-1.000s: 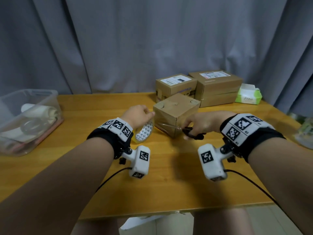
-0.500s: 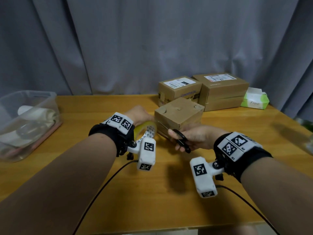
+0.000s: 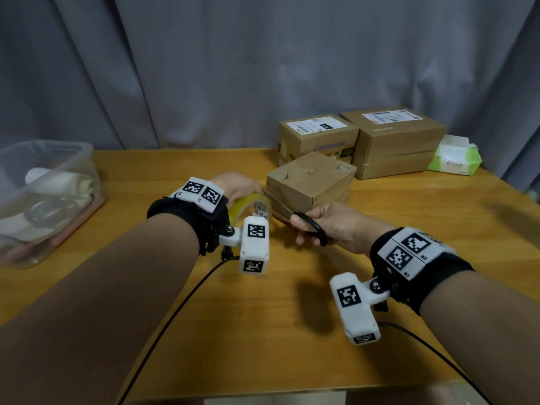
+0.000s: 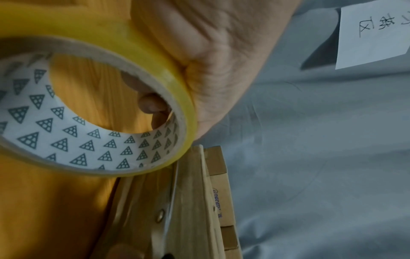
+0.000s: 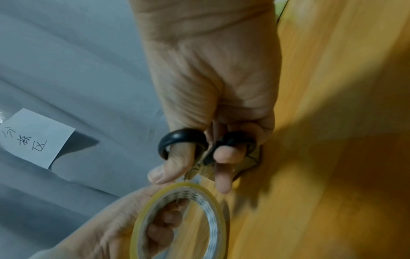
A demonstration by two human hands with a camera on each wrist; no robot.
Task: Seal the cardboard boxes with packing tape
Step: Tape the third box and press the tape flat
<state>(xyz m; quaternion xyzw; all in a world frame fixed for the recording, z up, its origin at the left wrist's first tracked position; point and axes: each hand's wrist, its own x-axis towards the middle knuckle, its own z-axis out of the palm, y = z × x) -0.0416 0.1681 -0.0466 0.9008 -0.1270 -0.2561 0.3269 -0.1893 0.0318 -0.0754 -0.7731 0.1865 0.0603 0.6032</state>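
A small brown cardboard box (image 3: 309, 179) stands mid-table, turned corner-on to me. My left hand (image 3: 238, 185) grips a yellow tape roll (image 3: 251, 207) just left of the box, fingers curled through its core (image 4: 153, 105). A short strip of tape runs from the roll to the box. My right hand (image 3: 327, 226) holds black-handled scissors (image 3: 309, 226), thumb and fingers through the loops (image 5: 184, 142). The blades (image 3: 277, 204) point at the strip between roll and box. In the right wrist view the roll (image 5: 177, 219) sits just beyond the scissor tips.
Two labelled cardboard boxes (image 3: 318, 138) (image 3: 394, 138) stand behind, with a green tissue pack (image 3: 454, 157) to their right. A clear plastic bin (image 3: 43, 194) holding rolls sits at the table's left. Grey curtain (image 3: 263, 68) hangs behind. Cables trail off the near edge.
My right hand drew back from the box's front and turned the scissors, blades now aimed left at the tape strip. The left hand lifted the roll beside the box.
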